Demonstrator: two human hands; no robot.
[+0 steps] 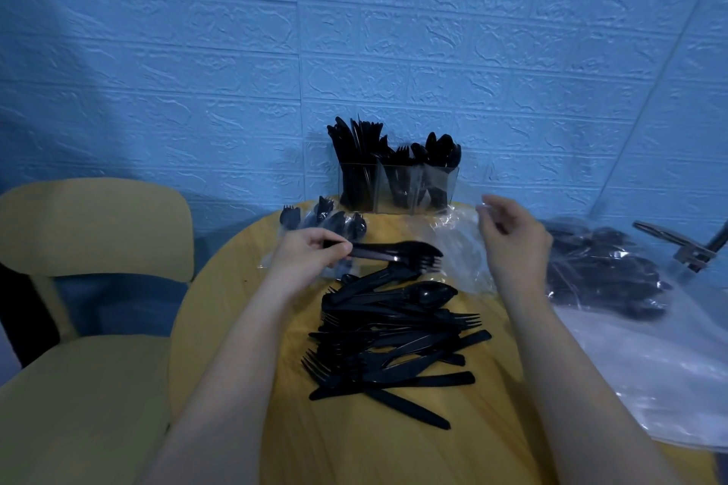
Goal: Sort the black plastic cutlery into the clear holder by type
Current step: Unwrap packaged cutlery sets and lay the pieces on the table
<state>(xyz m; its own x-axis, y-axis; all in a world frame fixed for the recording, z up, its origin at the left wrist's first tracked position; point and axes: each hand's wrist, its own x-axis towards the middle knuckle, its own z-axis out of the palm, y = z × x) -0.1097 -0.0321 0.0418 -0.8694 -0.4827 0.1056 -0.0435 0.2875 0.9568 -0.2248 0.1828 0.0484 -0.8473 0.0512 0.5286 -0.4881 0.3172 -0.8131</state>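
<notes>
Head view: left hand (311, 254) pinches handle ends of a few black pcs, fork (427, 264) tines pointing right, above the pile (394, 343) on the table (244, 287). Right hand (516, 244) hovers w/ fingers loosely curled, maybe touching clear wrap; can't tell. Holder (398, 185) sits at back, 3 sections part full. Cutlery looks light, stiff, slick; best gripped at handles.

A blue brick-embossed wall (236, 51) fills the background under dim, cool light; a yellow chair (90, 280) stands beside the round yellow table (244, 268).
</notes>
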